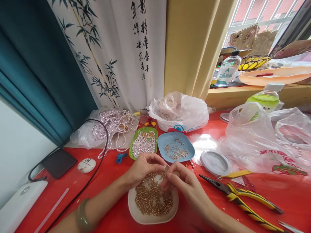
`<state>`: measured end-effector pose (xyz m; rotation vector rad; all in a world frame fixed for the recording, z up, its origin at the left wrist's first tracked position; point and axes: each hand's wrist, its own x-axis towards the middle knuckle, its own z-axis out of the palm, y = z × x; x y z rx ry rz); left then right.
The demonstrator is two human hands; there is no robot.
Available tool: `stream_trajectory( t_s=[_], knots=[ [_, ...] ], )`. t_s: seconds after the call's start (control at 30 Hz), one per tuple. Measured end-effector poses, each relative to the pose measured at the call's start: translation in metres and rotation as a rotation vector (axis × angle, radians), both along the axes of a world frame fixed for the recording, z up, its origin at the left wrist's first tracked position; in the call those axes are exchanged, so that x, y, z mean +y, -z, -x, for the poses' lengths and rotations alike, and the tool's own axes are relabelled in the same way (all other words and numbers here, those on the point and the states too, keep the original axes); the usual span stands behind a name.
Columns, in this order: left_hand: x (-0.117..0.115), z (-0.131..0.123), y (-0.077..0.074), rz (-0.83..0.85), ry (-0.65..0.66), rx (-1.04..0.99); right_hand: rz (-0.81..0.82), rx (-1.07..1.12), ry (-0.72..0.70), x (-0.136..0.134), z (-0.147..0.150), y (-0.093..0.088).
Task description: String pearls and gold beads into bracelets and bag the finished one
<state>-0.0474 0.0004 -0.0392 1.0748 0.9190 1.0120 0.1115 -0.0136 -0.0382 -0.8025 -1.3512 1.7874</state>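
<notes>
Both my hands meet above a white dish [153, 220] heaped with small gold beads [153, 197]. Thumb and forefinger of my left hand [148, 166] are pinched together, with a small pale bead [165, 167] showing at their tips. My right hand [181, 178] is closed right beside it, its fingertips almost touching the left ones; whatever it grips is hidden or too fine to name. Just behind the hands are a green tray [131, 152] of pearl beads [143, 144] and a blue tray [162, 142] holding small metal findings [178, 152].
Pliers [238, 194] with yellow-black handles lie at right, near a grey round lid [216, 162] and plastic bags [252, 136]. Pearl strands [111, 124] are piled at back left. A black cable [97, 168] crosses the red table [102, 197] by a phone [59, 162].
</notes>
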Motion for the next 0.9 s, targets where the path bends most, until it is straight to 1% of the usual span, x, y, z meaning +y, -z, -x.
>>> stream_trajectory(
  t_s=[0.23,0.5,0.9],
  knots=[
    [-0.0001,0.0009,0.0016,0.025,0.02,0.011,-0.012,-0.002,0.003,-0.0001,-0.0004,-0.0003],
    [0.0011,-0.0001,-0.0032,0.091,-0.039,-0.043,0.003,-0.007,0.024,-0.0006,0.0004,-0.002],
    [-0.0004,-0.0003,0.0002,0.095,-0.073,-0.02,0.008,-0.03,0.033,0.0004,0.0005,-0.0014]
  ],
)
